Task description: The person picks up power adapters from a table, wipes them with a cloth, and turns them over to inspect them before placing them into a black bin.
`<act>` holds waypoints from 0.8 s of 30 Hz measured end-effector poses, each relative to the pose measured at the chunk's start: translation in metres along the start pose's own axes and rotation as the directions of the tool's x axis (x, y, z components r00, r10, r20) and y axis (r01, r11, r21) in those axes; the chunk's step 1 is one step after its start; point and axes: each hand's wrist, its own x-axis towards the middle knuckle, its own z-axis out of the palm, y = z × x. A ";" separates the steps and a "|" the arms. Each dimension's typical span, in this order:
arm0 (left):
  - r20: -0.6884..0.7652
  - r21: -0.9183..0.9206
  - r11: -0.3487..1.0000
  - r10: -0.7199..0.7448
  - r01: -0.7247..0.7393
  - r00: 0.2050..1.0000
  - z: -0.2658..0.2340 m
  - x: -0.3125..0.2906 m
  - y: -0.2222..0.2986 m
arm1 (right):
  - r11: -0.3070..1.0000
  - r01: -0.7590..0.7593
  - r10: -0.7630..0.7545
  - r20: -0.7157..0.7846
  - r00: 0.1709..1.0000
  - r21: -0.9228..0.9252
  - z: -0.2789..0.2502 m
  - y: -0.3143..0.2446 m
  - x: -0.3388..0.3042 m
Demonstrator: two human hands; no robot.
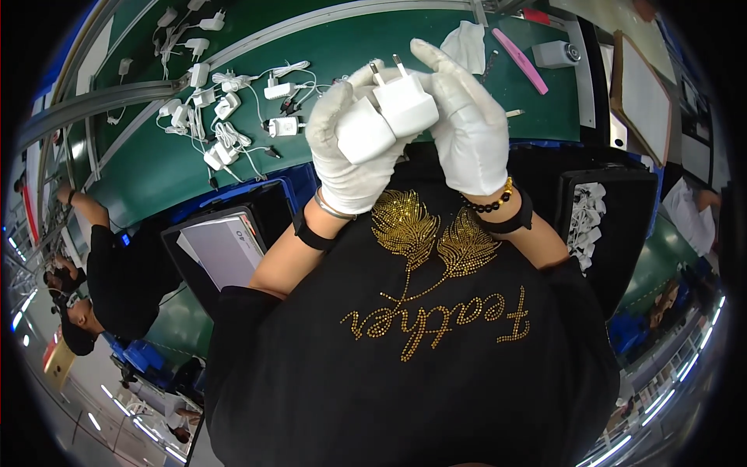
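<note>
Two white plug-in power adapters are held up side by side above the near edge of the green bench. The right-hand adapter [406, 106] points its two metal pins upward; the other adapter [364, 134] shows a plain rounded face. My left hand [342, 167], in a white glove, wraps round them from the left and behind, so most of its fingers are hidden. Close against the right side of the adapters is my right hand [473, 136], also white-gloved. Its fingers reach up and its thumb stands apart from them; I cannot tell whether it bears any weight.
Several white adapters with cables [226, 107] lie on the bench [311, 54] to the left. Farther right are a white cloth [465, 48], a pink strip [520, 62] and a white cylinder [556, 54]. Black bins [632, 233] flank me. A co-worker [124, 257] is at the left.
</note>
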 end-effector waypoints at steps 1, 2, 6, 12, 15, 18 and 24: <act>-0.022 0.034 0.999 0.017 -0.016 1.000 -0.001 -0.001 -0.003 | 0.998 -0.001 -0.001 0.022 1.000 0.058 0.000 -0.002 0.000; -0.044 0.067 0.997 0.034 -0.031 0.998 -0.002 -0.002 -0.006 | 0.993 -0.001 -0.004 0.044 0.999 0.116 -0.002 -0.004 0.001; -0.088 0.123 0.989 0.088 -0.076 0.992 -0.007 -0.007 -0.018 | 0.961 0.080 -0.060 0.084 0.995 -0.263 -0.026 0.011 0.006; -0.208 0.370 0.928 0.028 0.052 0.978 -0.039 -0.007 -0.027 | 0.419 -0.100 -0.255 -0.222 0.941 -0.903 -0.179 0.045 0.033; -0.336 0.316 0.929 -0.080 0.192 0.939 -0.051 -0.013 -0.032 | -0.059 0.032 -0.412 0.053 0.910 -0.998 -0.201 0.033 0.020; -0.271 0.470 0.853 -0.104 0.226 0.957 -0.047 -0.012 -0.036 | -0.272 0.150 -0.142 0.194 0.971 -0.951 -0.182 0.037 0.042; -0.203 0.378 0.879 -0.228 0.291 0.952 -0.031 0.002 -0.035 | -0.472 0.318 0.202 0.251 0.947 -0.822 -0.198 0.090 0.094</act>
